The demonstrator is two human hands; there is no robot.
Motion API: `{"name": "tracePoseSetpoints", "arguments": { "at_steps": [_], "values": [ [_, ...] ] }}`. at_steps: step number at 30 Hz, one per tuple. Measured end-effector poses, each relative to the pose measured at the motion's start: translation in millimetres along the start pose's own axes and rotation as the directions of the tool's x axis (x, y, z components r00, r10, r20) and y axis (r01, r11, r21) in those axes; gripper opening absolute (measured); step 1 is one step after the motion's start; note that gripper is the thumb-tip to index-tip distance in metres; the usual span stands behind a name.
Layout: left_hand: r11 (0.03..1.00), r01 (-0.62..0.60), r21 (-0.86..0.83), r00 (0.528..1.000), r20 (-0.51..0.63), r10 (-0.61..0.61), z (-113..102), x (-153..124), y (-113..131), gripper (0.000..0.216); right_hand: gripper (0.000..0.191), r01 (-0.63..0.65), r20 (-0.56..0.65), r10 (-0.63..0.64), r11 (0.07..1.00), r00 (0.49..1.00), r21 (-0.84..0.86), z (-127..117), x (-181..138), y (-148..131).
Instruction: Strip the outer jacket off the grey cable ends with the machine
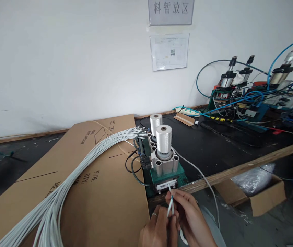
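My left hand [158, 228] and my right hand [189, 214] meet at the bench's front edge, both pinched on one thin white cable [170, 205]. The cable's stripped end points up at the front slot of a small green pneumatic machine [165, 169], which carries two ribbed silver cylinders [163, 138]. A ring shows on a finger of my left hand. The cable's tail curves down below my right hand. A thick bundle of white cables [66, 187] lies to the left across a flattened cardboard box [102, 206].
A second white cable [200, 176] runs from behind the machine over the wooden bench edge [252, 164]. More pneumatic machines with blue hoses [254, 92] stand at the back right. An open cardboard box [265, 199] with plastic wrap sits below the bench. Papers hang on the wall.
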State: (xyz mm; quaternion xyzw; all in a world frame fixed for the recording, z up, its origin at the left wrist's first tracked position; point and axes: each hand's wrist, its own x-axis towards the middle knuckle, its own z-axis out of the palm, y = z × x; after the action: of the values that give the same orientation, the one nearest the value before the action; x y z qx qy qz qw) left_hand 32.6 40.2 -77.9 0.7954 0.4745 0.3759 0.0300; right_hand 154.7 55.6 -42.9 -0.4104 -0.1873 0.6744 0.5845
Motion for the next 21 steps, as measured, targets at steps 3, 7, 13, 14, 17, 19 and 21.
{"name": "tracePoseSetpoints", "arguments": {
  "at_steps": [3,7,13,14,17,19,21],
  "values": [
    [0.999,0.002,-0.032,1.000,0.023,-0.001,-4.6,2.5,1.2,0.031,0.051,-0.009,-0.024,0.010,1.000,1.000,0.022,2.1,-0.1,-2.8],
    [0.995,0.011,-0.101,1.000,0.028,-0.009,-7.1,4.8,3.6,0.026,0.049,-0.013,-0.018,0.013,1.000,1.000,0.028,2.3,0.0,-3.1],
    [0.992,0.015,-0.129,1.000,0.024,-0.012,-6.4,4.7,4.2,0.021,0.048,-0.016,-0.005,0.016,0.999,1.000,0.043,2.2,-0.1,-3.3],
    [0.991,0.017,-0.129,1.000,0.022,-0.014,-7.1,5.1,4.8,0.021,0.047,-0.015,0.000,0.015,0.999,1.000,0.047,2.8,-0.4,-4.1],
    [0.991,0.030,-0.133,0.999,0.025,-0.027,-11.2,7.3,8.0,0.020,0.045,-0.014,0.009,0.014,0.998,1.000,0.056,4.5,-1.4,-6.2],
    [0.990,0.041,-0.136,0.999,0.040,-0.036,-14.6,9.3,10.4,0.019,0.045,-0.011,0.007,0.011,0.998,1.000,0.063,4.6,-1.9,-6.2],
    [0.988,0.053,-0.148,0.997,0.058,-0.045,-17.8,11.3,12.1,0.019,0.045,-0.003,0.003,0.003,0.997,1.000,0.073,3.9,-1.7,-5.1]
  ]
}}
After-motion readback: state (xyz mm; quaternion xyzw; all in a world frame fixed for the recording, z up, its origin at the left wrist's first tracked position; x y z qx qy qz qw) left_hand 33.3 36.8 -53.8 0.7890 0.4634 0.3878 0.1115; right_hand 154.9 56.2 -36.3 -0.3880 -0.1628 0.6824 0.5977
